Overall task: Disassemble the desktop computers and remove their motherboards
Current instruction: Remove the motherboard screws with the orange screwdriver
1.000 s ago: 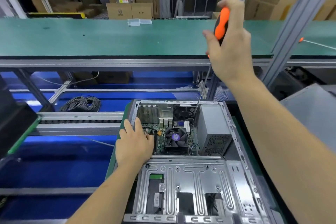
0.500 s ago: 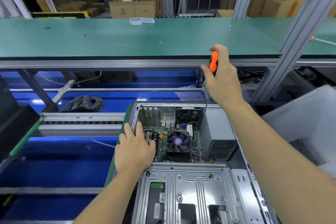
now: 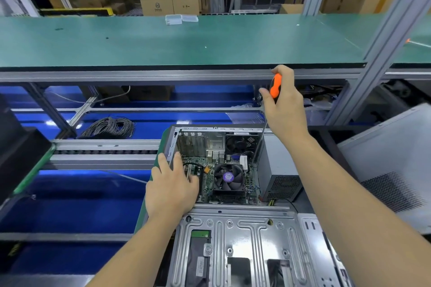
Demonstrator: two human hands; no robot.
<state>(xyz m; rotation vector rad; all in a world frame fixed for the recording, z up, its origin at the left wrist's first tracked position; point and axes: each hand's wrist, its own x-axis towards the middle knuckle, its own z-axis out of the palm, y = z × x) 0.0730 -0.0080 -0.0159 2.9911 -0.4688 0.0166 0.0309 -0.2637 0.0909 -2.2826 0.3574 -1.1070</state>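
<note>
Both hands are at the open case (image 3: 235, 230). Right hand (image 3: 285, 109) grips a screwdriver (image 3: 275, 86), tip down beside the motherboard (image 3: 210, 184); left hand (image 3: 172, 189) lies flat, fingers relaxed, on the case's edge.

Open computer case (image 3: 233, 240) at lower centre, motherboard (image 3: 207, 184) exposed. Left hand (image 3: 172, 189) rests on case's left edge, fingers over board. Right hand (image 3: 284, 105) grips orange-handled screwdriver (image 3: 275, 85) at centre right; shaft runs down beside grey power supply (image 3: 277, 170).
</note>
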